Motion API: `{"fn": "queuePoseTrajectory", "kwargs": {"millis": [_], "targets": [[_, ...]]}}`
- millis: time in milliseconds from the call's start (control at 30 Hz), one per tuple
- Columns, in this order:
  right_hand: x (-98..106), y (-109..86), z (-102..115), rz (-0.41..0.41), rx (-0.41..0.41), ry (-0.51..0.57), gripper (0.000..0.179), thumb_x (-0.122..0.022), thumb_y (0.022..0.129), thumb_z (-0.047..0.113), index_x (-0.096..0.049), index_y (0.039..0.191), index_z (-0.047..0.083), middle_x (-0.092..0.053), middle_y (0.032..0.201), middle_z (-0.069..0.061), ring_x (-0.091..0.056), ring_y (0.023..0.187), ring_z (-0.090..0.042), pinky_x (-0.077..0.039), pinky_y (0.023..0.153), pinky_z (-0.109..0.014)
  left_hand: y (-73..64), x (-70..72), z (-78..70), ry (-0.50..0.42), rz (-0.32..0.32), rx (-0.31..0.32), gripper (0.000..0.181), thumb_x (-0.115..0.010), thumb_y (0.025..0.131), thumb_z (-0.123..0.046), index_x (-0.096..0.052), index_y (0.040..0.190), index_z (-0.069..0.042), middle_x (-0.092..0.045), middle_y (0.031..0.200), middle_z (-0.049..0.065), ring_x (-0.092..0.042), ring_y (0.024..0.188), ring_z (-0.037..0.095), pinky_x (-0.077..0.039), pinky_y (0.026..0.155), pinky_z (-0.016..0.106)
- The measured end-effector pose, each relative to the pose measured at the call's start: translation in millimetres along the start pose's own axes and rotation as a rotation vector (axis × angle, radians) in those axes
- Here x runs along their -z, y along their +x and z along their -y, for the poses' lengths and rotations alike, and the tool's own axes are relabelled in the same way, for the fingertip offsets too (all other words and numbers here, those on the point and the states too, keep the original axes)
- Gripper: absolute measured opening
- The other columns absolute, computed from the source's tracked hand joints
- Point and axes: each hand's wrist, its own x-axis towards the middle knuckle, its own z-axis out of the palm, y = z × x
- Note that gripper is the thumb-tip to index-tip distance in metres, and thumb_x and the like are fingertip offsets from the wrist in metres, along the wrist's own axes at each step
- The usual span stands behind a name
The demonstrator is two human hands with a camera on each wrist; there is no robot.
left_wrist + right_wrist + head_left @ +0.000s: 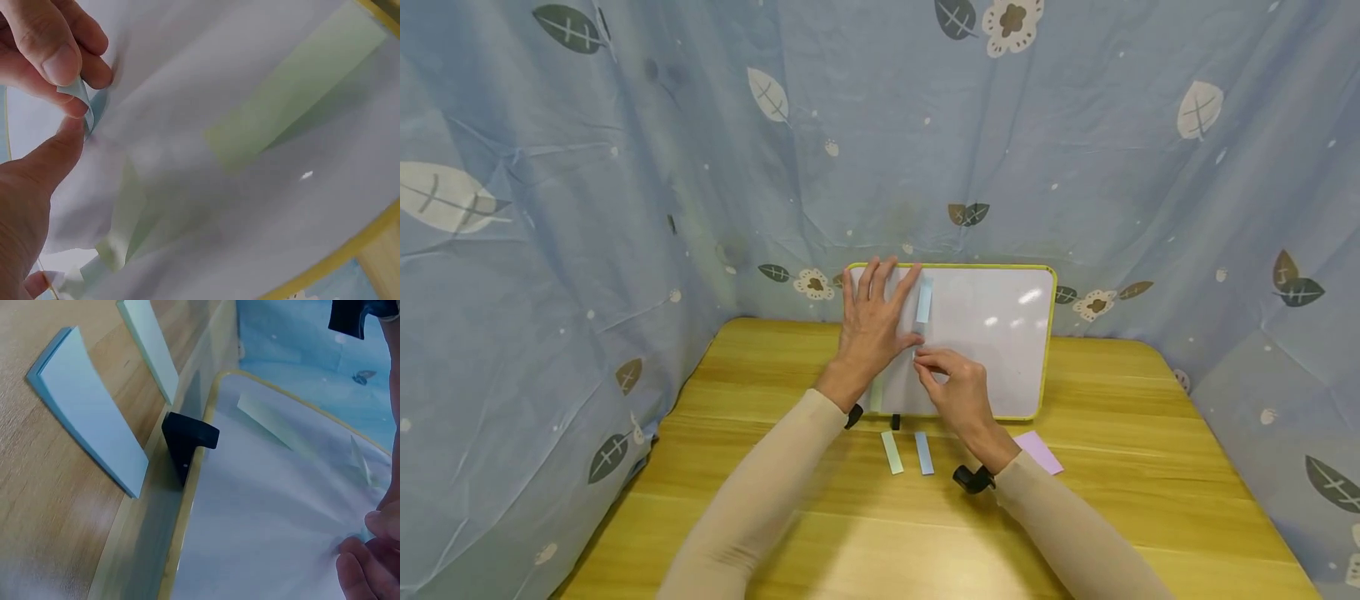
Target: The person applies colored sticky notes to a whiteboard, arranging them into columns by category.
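Observation:
A whiteboard (1000, 300) with a yellow rim stands tilted on the table. My left hand (872, 325) lies spread on its left part, fingertips by the top rim. My right hand (958, 387) pinches a light blue sticky strip (98, 107) between thumb and fingers, right at the board's surface. The left thumb tip is at that strip's end in the left wrist view. Higher on the board is another light blue strip (925, 300). One green strip (294, 87) sticks at lower left, and a second green strip (128, 219) is hidden behind my left hand in the head view.
Before the board, a pad of green strips (891, 452) and a pad of blue strips (923, 452) lie on the wooden table (760, 367). A pink note (1041, 454) is partly behind the right forearm. A black clip foot (187, 437) holds the board's lower edge. Patterned curtains (880, 125) surround the table.

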Motion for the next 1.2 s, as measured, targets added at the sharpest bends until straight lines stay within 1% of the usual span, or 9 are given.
{"fn": "queuePoseTrajectory", "kwargs": {"millis": [133, 233, 433, 533, 633, 733, 933, 1033, 1200], "targets": [[1, 0.3, 0, 0.003, 0.033, -0.015, 0.017, -0.092, 0.098, -0.001, -0.090, 0.115, -0.002, -0.090, 0.117, -0.016, -0.090, 0.098, -0.031, -0.074, 0.084, -0.045, -6.0, 4.6, 3.9, 0.000, 0.018, -0.023, 0.122, -0.100, 0.089, -0.062, -0.032, 0.185, -0.032, -0.028, 0.192, 0.014, -0.024, 0.180, 0.042, -0.020, 0.143, 0.080], [3, -0.9, -1, -0.001, 0.059, -0.032, 0.019, -0.092, 0.098, -0.002, -0.090, 0.117, -0.003, -0.090, 0.117, -0.017, -0.090, 0.095, -0.031, -0.074, 0.083, -0.044, -11.4, 8.2, 7.0, -0.002, 0.010, -0.043, 0.117, -0.098, 0.092, -0.060, -0.034, 0.185, -0.031, -0.026, 0.193, 0.014, -0.025, 0.180, 0.042, -0.020, 0.143, 0.080], [7, -4.7, -1, 0.014, 0.069, -0.044, 0.019, -0.091, 0.098, -0.003, -0.089, 0.117, -0.003, -0.090, 0.119, -0.017, -0.090, 0.095, -0.030, -0.074, 0.082, -0.043, -24.4, 15.0, 12.3, -0.053, -0.038, -0.072, 0.100, -0.097, 0.096, -0.051, -0.047, 0.179, -0.027, -0.033, 0.190, 0.015, -0.035, 0.175, 0.041, -0.022, 0.142, 0.081], [11, -6.7, 0, 0.020, 0.067, -0.051, 0.018, -0.092, 0.098, -0.002, -0.089, 0.116, -0.002, -0.090, 0.119, -0.017, -0.090, 0.095, -0.030, -0.074, 0.082, -0.043, -31.8, 17.2, 13.9, -0.063, -0.041, -0.079, 0.094, -0.096, 0.098, -0.049, -0.050, 0.177, -0.027, -0.037, 0.188, 0.015, -0.039, 0.173, 0.040, -0.024, 0.141, 0.080], [15, -8.8, 0, 0.016, 0.085, -0.072, 0.018, -0.093, 0.097, -0.001, -0.090, 0.114, -0.001, -0.090, 0.118, -0.016, -0.090, 0.095, -0.030, -0.074, 0.081, -0.044, -38.7, 19.3, 14.7, -0.069, -0.038, -0.093, 0.092, -0.095, 0.099, -0.047, -0.050, 0.177, -0.026, -0.040, 0.186, 0.016, -0.042, 0.170, 0.041, -0.025, 0.141, 0.080], [18, -11.2, -1, 0.016, 0.112, -0.095, 0.017, -0.094, 0.096, -0.001, -0.091, 0.112, 0.000, -0.090, 0.118, -0.015, -0.089, 0.098, -0.031, -0.073, 0.081, -0.046, -45.4, 20.6, 15.1, -0.088, -0.027, -0.105, 0.090, -0.094, 0.100, -0.046, -0.051, 0.176, -0.025, -0.041, 0.185, 0.016, -0.043, 0.169, 0.041, -0.024, 0.142, 0.079], [26, -17.3, -5, 0.042, 0.149, -0.129, 0.016, -0.096, 0.093, 0.000, -0.091, 0.108, 0.002, -0.091, 0.118, -0.013, -0.089, 0.107, -0.032, -0.073, 0.090, -0.049, -60.2, 18.4, 15.5, -0.126, -0.015, -0.123, 0.081, -0.094, 0.101, -0.042, -0.058, 0.171, -0.023, -0.048, 0.179, 0.015, -0.050, 0.164, 0.041, -0.029, 0.139, 0.080], [29, -21.0, -7, 0.062, 0.174, -0.126, 0.017, -0.097, 0.091, -0.001, -0.092, 0.107, 0.003, -0.091, 0.117, -0.012, -0.089, 0.106, -0.031, -0.073, 0.089, -0.049, -68.6, 15.8, 14.9, -0.157, -0.012, -0.131, 0.077, -0.094, 0.101, -0.039, -0.061, 0.168, -0.021, -0.051, 0.177, 0.016, -0.053, 0.162, 0.042, -0.034, 0.137, 0.081], [32, -27.2, -10, 0.091, 0.212, -0.112, 0.018, -0.098, 0.089, -0.004, -0.092, 0.104, 0.003, -0.090, 0.117, -0.012, -0.087, 0.106, -0.032, -0.073, 0.088, -0.049, -81.6, 12.6, 13.6, -0.189, -0.022, -0.165, 0.070, -0.095, 0.100, -0.036, -0.067, 0.163, -0.020, -0.056, 0.173, 0.017, -0.057, 0.158, 0.042, -0.041, 0.133, 0.080]]}}
